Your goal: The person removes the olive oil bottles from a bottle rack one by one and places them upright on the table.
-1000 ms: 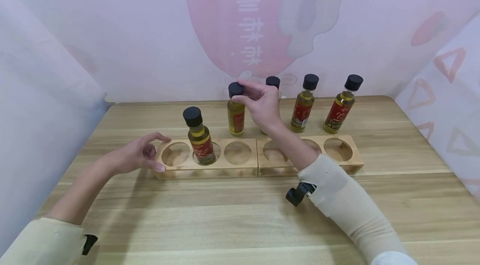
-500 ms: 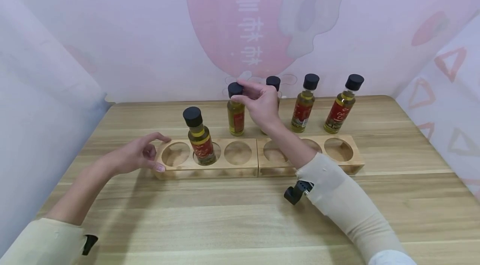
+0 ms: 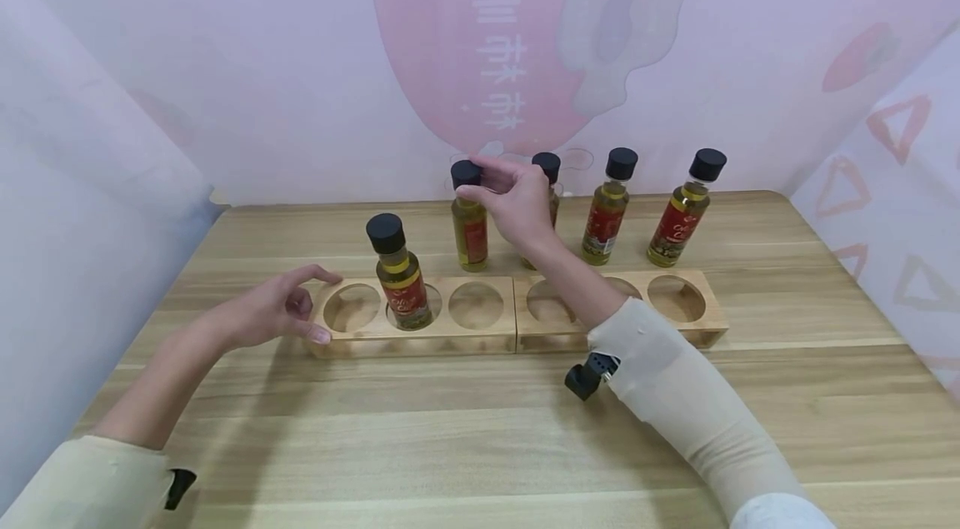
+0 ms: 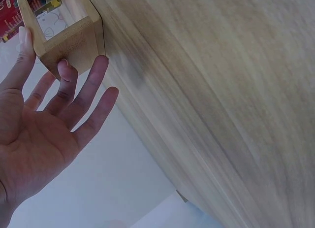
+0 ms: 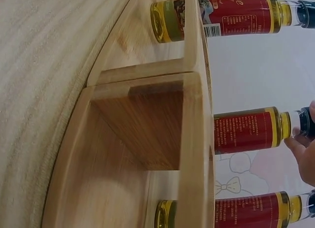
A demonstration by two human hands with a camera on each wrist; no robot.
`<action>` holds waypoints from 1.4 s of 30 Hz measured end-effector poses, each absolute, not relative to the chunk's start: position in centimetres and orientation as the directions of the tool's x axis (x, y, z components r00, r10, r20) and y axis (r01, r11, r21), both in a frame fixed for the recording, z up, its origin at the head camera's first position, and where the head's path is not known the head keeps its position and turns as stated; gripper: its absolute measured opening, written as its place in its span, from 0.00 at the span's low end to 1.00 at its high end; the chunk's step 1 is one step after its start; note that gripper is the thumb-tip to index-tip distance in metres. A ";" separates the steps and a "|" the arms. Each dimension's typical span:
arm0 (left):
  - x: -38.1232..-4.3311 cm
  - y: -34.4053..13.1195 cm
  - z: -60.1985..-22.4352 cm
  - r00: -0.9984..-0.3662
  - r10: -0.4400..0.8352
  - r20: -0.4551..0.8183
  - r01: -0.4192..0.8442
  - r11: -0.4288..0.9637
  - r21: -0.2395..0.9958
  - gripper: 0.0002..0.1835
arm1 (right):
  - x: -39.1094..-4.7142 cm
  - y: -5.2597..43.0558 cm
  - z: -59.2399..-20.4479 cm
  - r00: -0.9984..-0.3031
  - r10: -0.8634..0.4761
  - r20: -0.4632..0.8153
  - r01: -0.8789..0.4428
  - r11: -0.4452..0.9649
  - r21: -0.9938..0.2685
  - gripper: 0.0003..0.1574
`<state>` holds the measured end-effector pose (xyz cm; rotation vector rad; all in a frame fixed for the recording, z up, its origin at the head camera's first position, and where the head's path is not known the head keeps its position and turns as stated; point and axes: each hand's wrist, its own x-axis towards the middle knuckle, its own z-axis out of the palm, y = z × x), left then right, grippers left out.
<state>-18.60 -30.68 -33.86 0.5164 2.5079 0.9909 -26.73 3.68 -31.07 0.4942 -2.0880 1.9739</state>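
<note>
My right hand (image 3: 520,204) pinches the black cap of an olive oil bottle (image 3: 470,239) behind the rack; thumb and fingers also show on its cap in the right wrist view, where its red label (image 5: 246,132) faces the camera. The left hand (image 3: 277,308) holds the left end of a wooden bottle rack (image 3: 420,344), thumb at the front corner and index finger at the back. Its other fingers lie by the end wall (image 4: 76,48) in the left wrist view. Another olive oil bottle (image 3: 405,291) stands in the rack's middle hole.
A second wooden rack (image 3: 622,340) with round holes abuts the first on its right. Behind it on the table (image 3: 420,429) stand more olive oil bottles: one (image 3: 555,208) partly behind my right hand, one (image 3: 604,225) further right, one (image 3: 678,225) at the far right.
My right hand has shifted slightly left and up, and the pinched bottle's cap has moved with it, its base staying nearly in place. The left hand has not moved.
</note>
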 end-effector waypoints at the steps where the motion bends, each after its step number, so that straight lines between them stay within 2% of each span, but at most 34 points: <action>1: -18.6 -30.7 -33.9 -0.854 0.469 -0.223 0.191 0.683 0.705 0.44 | -26.8 3.7 -31.1 -0.917 -0.092 0.387 -0.392 0.045 -0.919 0.29; 12: -18.5 -30.7 -33.8 -0.854 0.471 -0.219 0.194 0.679 0.708 0.44 | -27.1 4.1 -30.8 -0.928 -0.170 0.333 -0.351 0.089 -0.932 0.37; 22: -18.5 -30.7 -33.8 -0.855 0.465 -0.230 0.185 0.687 0.702 0.45 | -26.3 4.9 -30.1 -0.902 -0.249 0.353 -0.402 0.184 -0.897 0.44; 28: -18.6 -30.7 -33.8 -0.856 0.463 -0.230 0.186 0.691 0.699 0.44 | -25.4 5.5 -29.4 -0.858 -0.211 0.469 -0.506 0.184 -0.843 0.35; 35: -18.6 -30.6 -33.8 -0.855 0.465 -0.229 0.190 0.692 0.696 0.45 | -24.1 5.4 -28.8 -0.799 -0.151 0.582 -0.593 0.038 -0.805 0.18; 38: -18.5 -30.6 -33.8 -0.857 0.460 -0.232 0.183 0.692 0.698 0.45 | -23.4 5.0 -28.7 -0.776 -0.188 0.602 -0.612 -0.004 -0.791 0.16; 42: -18.5 -30.6 -33.7 -0.858 0.454 -0.238 0.173 0.693 0.700 0.45 | -22.7 4.4 -28.7 -0.750 -0.275 0.601 -0.616 -0.037 -0.787 0.20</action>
